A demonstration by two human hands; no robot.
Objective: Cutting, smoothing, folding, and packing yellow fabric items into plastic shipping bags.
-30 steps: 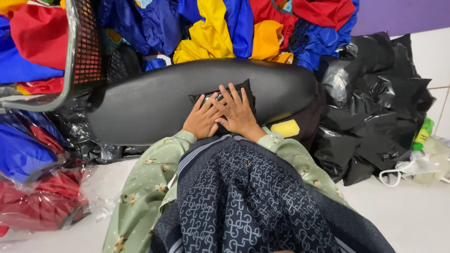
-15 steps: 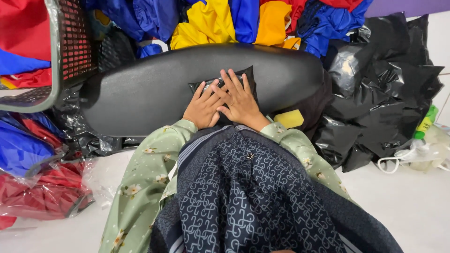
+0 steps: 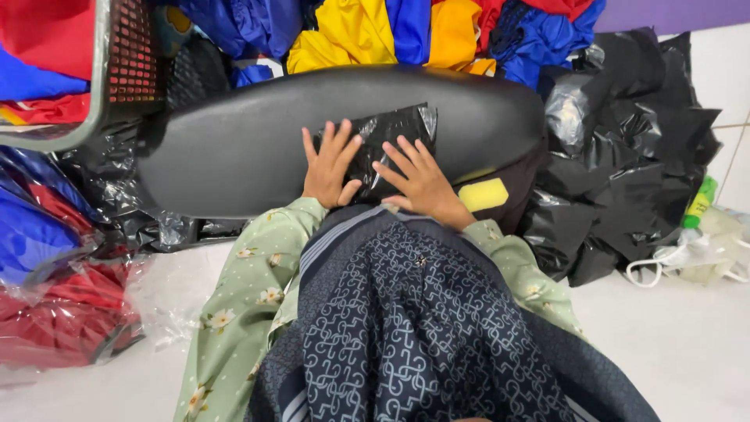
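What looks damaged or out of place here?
A yellow foam patch shows at the black padded seat's near edge, as if the cover is torn. Both hands press a flat black plastic packet on it.

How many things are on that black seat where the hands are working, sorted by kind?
Flat black plastic packets, on the black seat: 1
Hands pressing the packet: 2, the left hand and the right hand
Yellow patches at the seat's edge: 1
Total: 4
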